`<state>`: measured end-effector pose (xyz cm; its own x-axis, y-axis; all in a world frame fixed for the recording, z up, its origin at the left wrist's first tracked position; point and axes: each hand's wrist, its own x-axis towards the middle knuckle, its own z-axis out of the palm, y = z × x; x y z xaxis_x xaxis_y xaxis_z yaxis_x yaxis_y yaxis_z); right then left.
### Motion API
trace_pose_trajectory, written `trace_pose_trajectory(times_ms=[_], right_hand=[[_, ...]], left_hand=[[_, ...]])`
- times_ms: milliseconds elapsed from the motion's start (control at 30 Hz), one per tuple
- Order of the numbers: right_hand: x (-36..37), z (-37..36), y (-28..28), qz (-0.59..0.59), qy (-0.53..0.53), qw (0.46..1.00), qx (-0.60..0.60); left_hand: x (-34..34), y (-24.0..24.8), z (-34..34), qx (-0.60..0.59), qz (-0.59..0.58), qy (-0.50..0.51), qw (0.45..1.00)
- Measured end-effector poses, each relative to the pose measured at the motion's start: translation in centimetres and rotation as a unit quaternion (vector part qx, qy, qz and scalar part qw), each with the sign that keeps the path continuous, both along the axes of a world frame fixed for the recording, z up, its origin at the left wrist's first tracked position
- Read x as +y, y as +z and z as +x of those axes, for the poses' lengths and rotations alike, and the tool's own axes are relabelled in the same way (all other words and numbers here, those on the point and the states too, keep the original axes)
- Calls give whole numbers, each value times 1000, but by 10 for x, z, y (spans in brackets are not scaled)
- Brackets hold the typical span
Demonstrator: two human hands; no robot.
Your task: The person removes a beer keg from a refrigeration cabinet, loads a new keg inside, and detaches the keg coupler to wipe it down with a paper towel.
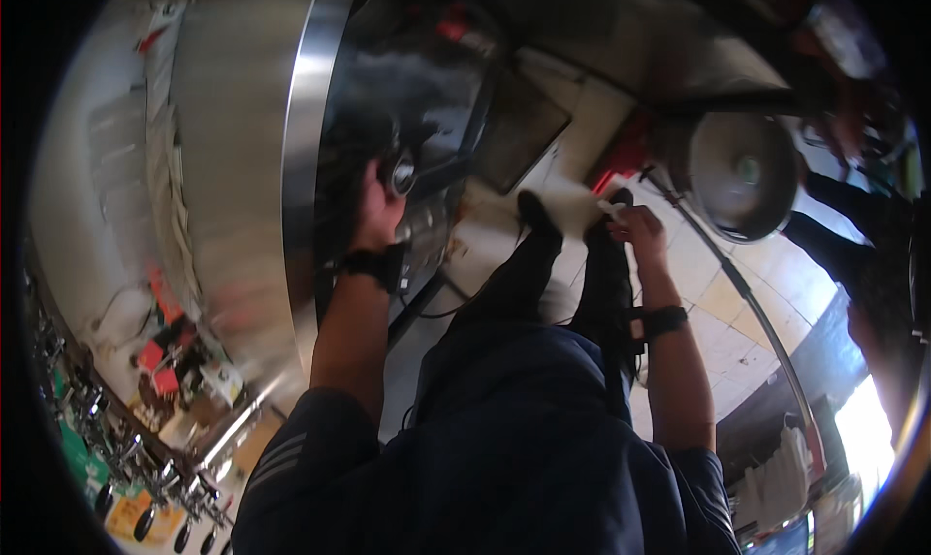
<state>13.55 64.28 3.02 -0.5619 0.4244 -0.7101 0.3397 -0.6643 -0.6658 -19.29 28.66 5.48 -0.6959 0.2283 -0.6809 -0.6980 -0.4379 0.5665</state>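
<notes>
My left hand (378,211) is closed around a dark fitting with a round silver end (402,174), in front of a dark, shiny recess beside a steel edge. Motion blur hides the fitting's exact kind and most of those fingers. Over the floor near my right foot, my right hand (642,235) pinches a small white piece (611,207). Just beyond it is a bright red item (613,181), and I cannot tell whether the two touch. Both wrists wear dark bands.
A round metal keg (718,182) stands to the right on the tiled floor (742,347). A long hose (732,279) curves past it. Another person's dark-clad legs (834,240) are at the far right. Several beer taps (145,516) line the lower left, beside a steel panel (238,167).
</notes>
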Motion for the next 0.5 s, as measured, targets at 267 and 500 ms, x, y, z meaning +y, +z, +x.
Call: trace_pose_trajectory(times_ms=[267,500], right_hand=[[-57,12,-92,-69,102,985,-122],[-91,7,-132,-127,130,975,-128]], left_hand=[[43,20,28,32,-58,54,996],[37,15,39,67,-67,52,994]])
